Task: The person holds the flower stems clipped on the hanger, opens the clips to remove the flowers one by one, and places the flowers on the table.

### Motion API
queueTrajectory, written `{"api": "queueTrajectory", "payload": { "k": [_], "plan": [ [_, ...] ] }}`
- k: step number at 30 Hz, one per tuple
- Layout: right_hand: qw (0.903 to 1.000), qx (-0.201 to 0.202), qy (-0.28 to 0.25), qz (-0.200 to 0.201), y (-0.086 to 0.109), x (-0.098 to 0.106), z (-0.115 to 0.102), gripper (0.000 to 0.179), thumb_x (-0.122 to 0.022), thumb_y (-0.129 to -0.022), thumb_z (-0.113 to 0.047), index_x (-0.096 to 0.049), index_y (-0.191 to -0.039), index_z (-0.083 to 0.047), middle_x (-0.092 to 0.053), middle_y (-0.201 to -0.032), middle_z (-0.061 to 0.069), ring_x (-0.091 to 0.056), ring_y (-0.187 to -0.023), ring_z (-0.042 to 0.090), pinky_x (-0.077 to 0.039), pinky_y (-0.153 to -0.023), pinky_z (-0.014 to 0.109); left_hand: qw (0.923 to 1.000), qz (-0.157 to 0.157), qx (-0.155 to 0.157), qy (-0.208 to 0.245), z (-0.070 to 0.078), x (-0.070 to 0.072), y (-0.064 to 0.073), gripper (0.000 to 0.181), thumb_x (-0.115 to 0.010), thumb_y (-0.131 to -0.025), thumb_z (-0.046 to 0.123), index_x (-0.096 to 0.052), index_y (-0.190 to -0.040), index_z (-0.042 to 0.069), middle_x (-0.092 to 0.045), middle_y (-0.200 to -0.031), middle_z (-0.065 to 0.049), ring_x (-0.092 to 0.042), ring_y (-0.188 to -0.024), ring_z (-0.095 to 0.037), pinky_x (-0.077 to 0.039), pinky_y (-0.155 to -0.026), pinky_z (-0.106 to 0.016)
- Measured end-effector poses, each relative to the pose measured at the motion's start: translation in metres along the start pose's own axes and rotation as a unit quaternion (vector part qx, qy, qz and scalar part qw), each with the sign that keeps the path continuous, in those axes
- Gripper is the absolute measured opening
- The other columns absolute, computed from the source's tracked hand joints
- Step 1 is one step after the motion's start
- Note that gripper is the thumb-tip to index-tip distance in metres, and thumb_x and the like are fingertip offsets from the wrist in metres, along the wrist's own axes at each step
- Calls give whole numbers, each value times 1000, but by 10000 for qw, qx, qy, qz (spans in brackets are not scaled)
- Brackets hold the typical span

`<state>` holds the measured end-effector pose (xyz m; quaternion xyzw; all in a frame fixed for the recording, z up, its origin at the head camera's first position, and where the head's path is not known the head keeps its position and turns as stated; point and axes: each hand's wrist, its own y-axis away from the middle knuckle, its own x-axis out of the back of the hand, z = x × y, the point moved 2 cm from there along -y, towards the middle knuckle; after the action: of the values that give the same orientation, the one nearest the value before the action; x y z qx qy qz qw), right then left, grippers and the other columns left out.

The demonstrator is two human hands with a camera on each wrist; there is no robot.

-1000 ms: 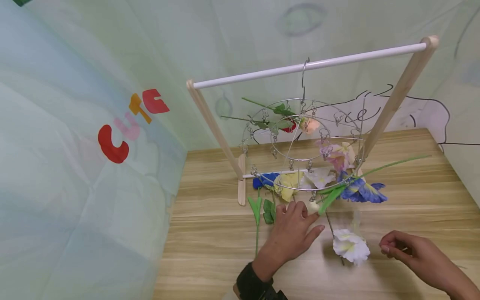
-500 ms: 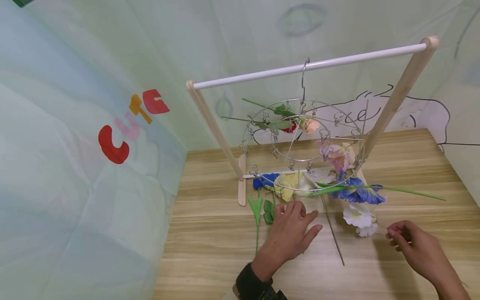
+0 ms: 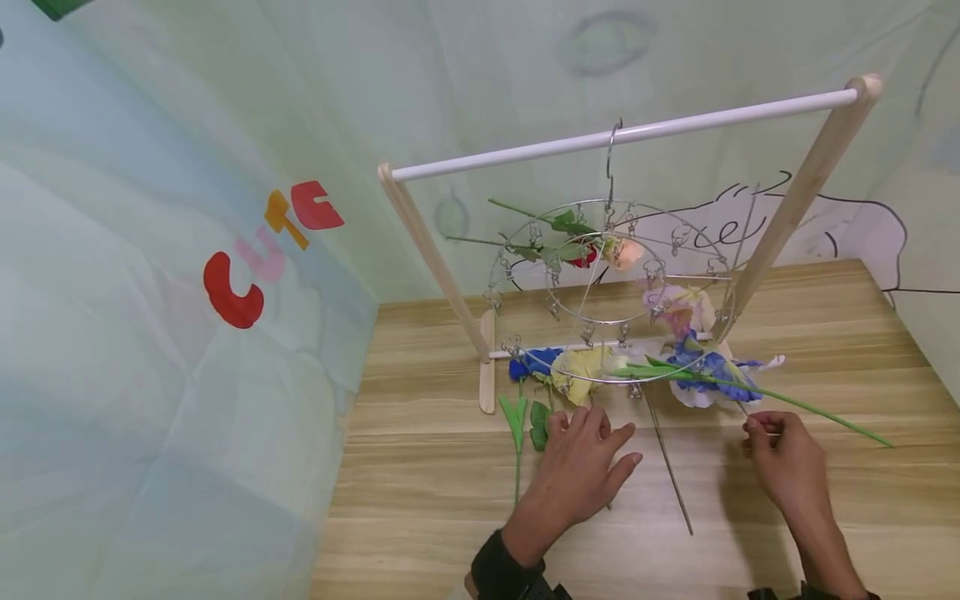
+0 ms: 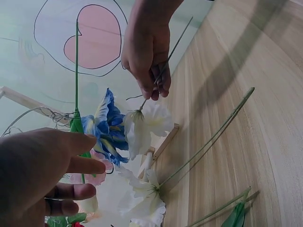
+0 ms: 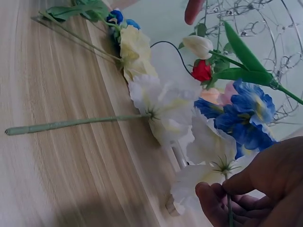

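Note:
My right hand [image 3: 791, 458] pinches the thin stem of a white artificial flower [image 5: 213, 142] just below its bloom. In the head view that bloom is partly hidden behind a blue iris-like flower [image 3: 708, 367] at the hanger's right front. A white tulip [image 5: 198, 46] with long green leaves lies crosswise at the ring's front edge, its stem pointing right. My left hand [image 3: 577, 467] is held with loosely spread fingers and grips nothing, near the stem of a yellow flower [image 3: 581, 375]. A second white flower [image 4: 142, 198] lies on the table.
A round wire hanger [image 3: 615, 321] with several clips hangs from a white rod [image 3: 517, 152] on a wooden stand. A red rose [image 3: 585, 257] and a peach rose [image 3: 622, 252] hang at its back. Blue flowers [image 3: 536, 362] lie at the left, pink ones [image 3: 678, 308] show right.
My right hand has carried the white flower up and forward, behind the blue flower. The tulip's stem has swung from pointing up-right to down-right. My left hand has barely moved.

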<state>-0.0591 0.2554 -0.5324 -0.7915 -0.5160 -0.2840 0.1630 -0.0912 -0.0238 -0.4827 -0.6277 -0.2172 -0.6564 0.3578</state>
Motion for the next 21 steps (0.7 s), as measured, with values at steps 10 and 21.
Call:
{"api": "queueTrajectory", "payload": {
  "k": [10,21],
  "plan": [
    [9997,-66,-204,135,-21,-20,-4,30,-52,-108,-13,-59,-123,12,-75,-95,29,-51,-58,-21,-45,-51,17,9999,-6,22,-127,0,-1,1,41,-50,-110,52,-71,-138,32,-55,-107,7,-44,-92,-10,-26,-86,-36],
    [9975,29,-68,701,-36,-30,-4,20,-53,-101,-5,-58,-110,13,-73,-93,33,-42,-60,-19,-36,-57,10,9999,30,11,-123,-1,-1,3,39,-51,-110,51,-70,-139,32,-56,-106,7,-46,-94,-10,-29,-88,-37]
  ]
}}
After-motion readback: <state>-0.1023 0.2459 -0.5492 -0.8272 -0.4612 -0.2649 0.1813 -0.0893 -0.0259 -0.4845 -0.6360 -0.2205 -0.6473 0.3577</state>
